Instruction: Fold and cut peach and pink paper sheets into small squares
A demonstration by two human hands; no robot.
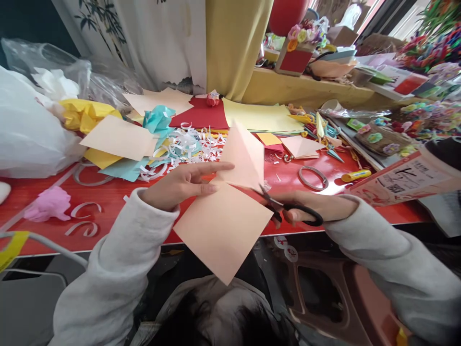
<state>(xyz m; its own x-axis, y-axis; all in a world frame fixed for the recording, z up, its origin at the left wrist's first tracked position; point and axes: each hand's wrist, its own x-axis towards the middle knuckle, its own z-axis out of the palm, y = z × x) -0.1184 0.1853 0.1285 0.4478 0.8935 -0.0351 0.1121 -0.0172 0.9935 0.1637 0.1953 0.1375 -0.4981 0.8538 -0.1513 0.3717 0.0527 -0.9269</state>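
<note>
Peach paper [225,230] held over the front edge of the red table [286,179]. The left hand [189,185] pinches it, thumb and fingers closed beside the gap between its two parts, presumably for steadiness; the right hand's [315,205] grip, wrapped around the black-handled scissors [271,199], apparently aligns the blades with that gap.

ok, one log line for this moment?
left hand: holds peach paper | right hand: holds scissors, blades at paper | red table: white paper strips
</note>
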